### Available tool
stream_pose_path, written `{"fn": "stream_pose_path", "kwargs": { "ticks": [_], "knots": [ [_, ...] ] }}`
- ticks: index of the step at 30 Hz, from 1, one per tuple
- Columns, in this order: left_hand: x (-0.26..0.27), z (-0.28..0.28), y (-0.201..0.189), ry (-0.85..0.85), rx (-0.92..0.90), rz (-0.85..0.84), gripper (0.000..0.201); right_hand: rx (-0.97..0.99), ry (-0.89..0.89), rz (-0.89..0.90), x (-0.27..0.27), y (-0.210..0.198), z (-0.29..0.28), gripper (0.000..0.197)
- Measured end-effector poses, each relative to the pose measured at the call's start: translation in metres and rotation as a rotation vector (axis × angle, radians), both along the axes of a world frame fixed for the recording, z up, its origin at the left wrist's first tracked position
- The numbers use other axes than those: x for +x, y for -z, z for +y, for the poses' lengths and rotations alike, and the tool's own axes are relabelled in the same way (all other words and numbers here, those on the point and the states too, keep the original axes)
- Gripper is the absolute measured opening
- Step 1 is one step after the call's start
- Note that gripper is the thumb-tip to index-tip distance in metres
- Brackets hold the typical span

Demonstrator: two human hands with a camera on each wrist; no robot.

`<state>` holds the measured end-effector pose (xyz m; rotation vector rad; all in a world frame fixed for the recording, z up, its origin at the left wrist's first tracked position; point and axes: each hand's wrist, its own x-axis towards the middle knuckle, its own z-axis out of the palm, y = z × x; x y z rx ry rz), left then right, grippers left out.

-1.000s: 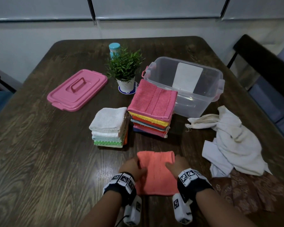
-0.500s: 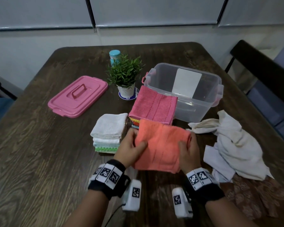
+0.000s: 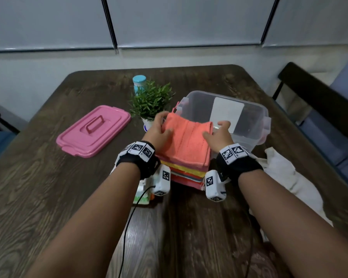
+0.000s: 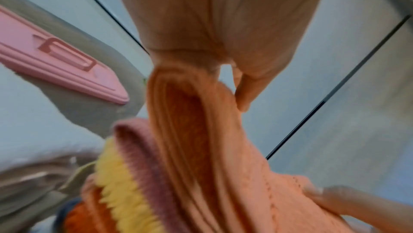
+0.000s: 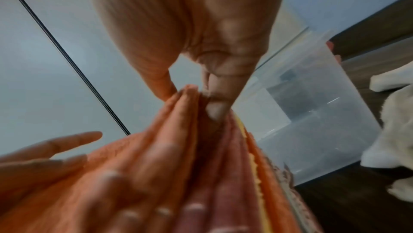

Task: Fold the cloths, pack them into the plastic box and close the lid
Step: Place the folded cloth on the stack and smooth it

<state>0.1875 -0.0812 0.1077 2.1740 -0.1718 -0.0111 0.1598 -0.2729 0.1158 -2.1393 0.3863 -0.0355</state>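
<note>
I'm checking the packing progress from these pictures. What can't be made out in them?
- Second folded stack: head view, mostly hidden behind the left wrist.
- Clear box floor: head view, blocked by the orange cloth and a white label.
- Unfolded cloths: head view, count unclear; the right arm covers part.
- Both wrist views: motion-blurred.

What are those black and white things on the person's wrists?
Each bare forearm wears a black wrist strap. The left strap and right strap carry white tags with black square codes. A white camera block hangs under each wrist; a thin black cable trails from the left one.
</note>
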Motion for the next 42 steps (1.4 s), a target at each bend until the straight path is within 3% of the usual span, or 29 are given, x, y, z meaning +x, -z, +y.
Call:
{"fn": "stream_pose_path", "kwargs": {
  "ticks": [5,10,13,16,18,20,25,35,38,42],
  "knots": [
    [0.013,0.003,0.028,0.039,0.157,0.103,0.060,-0.057,-0.029,0.103,0.008,0.019,-0.002,0.054],
    [0.019,0.004,0.032,0.039,0.154,0.080,0.060,-0.111,-0.002,-0.041,0.011,0.027,0.005,0.041],
    [0.020,0.002,0.036,0.040,0.140,0.043,0.060,-0.134,0.045,-0.139,0.007,0.031,0.010,0.046],
    [0.016,-0.002,0.036,0.015,0.207,-0.048,0.062,-0.521,0.005,-0.201,-0.001,0.033,0.015,0.066],
    [0.013,-0.007,0.033,0.004,0.341,-0.123,0.064,-0.713,-0.106,-0.228,-0.004,0.033,0.018,0.066],
    [0.012,-0.012,0.035,0.055,0.489,-0.107,0.066,-0.786,-0.246,-0.155,-0.003,0.037,0.021,0.061],
    [0.010,-0.013,0.052,0.131,0.615,0.091,0.070,-0.787,-0.388,0.134,0.003,0.056,0.014,0.076],
    [0.009,-0.012,0.054,0.144,0.649,0.097,0.073,-0.812,-0.412,0.164,0.004,0.066,0.011,0.077],
    [0.008,-0.012,0.045,0.134,0.672,0.016,0.073,-0.751,-0.369,0.117,0.001,0.055,0.012,0.074],
    [-0.002,-0.023,0.027,0.112,0.625,-0.145,0.070,-0.589,-0.206,-0.173,-0.010,0.045,0.007,0.063]
  ]
}}
